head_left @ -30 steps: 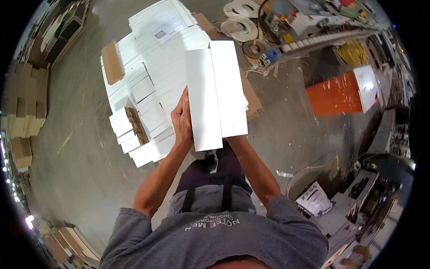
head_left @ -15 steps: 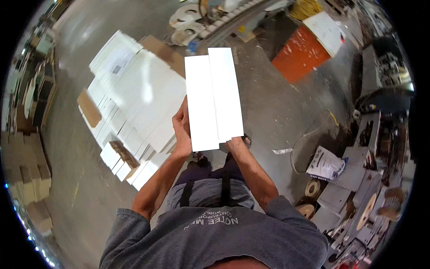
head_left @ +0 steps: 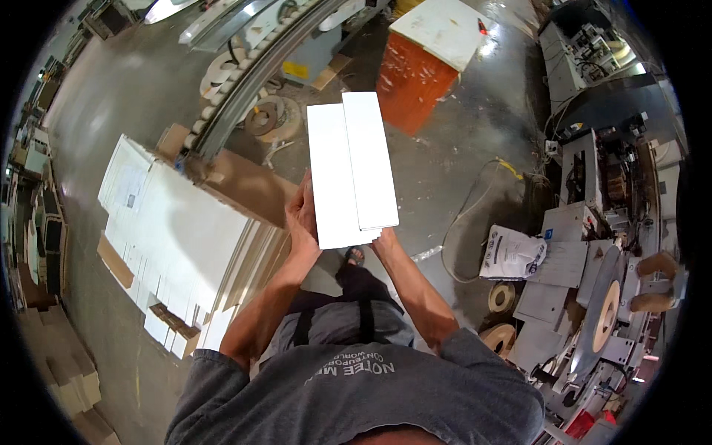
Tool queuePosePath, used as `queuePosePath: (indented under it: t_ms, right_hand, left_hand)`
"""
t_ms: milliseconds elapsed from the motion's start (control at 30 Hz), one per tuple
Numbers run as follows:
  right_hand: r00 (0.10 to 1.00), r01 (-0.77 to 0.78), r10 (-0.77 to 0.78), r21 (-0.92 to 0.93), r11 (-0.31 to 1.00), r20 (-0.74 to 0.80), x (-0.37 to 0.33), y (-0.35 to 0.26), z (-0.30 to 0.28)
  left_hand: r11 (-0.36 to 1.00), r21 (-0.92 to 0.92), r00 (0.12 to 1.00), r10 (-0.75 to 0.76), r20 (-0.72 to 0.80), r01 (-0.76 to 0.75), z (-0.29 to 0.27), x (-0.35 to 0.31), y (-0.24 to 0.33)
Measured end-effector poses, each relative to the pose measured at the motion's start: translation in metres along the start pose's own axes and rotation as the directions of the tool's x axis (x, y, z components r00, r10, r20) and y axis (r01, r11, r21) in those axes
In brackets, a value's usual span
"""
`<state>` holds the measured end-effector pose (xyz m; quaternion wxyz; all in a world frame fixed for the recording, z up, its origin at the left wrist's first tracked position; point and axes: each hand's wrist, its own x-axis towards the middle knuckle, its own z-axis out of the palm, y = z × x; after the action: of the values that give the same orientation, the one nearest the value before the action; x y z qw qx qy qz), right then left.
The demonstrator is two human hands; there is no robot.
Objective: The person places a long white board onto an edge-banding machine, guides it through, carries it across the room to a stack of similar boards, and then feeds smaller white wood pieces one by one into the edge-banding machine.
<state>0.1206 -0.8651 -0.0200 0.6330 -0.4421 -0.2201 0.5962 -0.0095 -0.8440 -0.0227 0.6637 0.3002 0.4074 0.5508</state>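
Note:
Between my two hands is a stack of long white flat pieces [head_left: 334, 174], seen from above. A narrower white piece [head_left: 371, 159] lies along its right side, and several layered corners stick out at the near right end. My left hand [head_left: 300, 219] grips the left side with its fingers bent round the edge. At the near right corner, my right hand [head_left: 384, 240] supports the stack; most of its fingers are hidden underneath. A large pile of white flat sheets [head_left: 170, 222] stands to the left of my left arm, apart from what I hold.
Beyond the pile runs a roller conveyor [head_left: 241, 78]. An orange cabinet with a white top [head_left: 415, 81] stands ahead. Machinery [head_left: 578, 252] lines the right side, with a white sack [head_left: 512, 252] and tape rolls [head_left: 501, 297] beside it. A loose cable [head_left: 454, 233] lies on the floor.
I have moved and turned right: the white pile, conveyor and orange cabinet have shifted leftward in view. A sandalled foot has come forward. Both hands keep hold of the white stack.

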Motion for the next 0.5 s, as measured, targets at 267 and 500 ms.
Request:
queuePosePath:
  t_ms: [267,500]
  right_hand:
    - [0.977,0.129,-0.109,0.102,0.986,-0.186,0.051,-0.082,-0.081]
    - [0.956,0.14,-0.083,0.189,0.972,-0.282,0.124,-0.127,-0.147]
  left_hand:
    - [0.996,0.036,0.988,-0.089,0.122,0.086,0.116,0.054,-0.046]
    - [0.98,0.165,0.966,-0.148,0.21,0.114,0.192,0.135,-0.094]
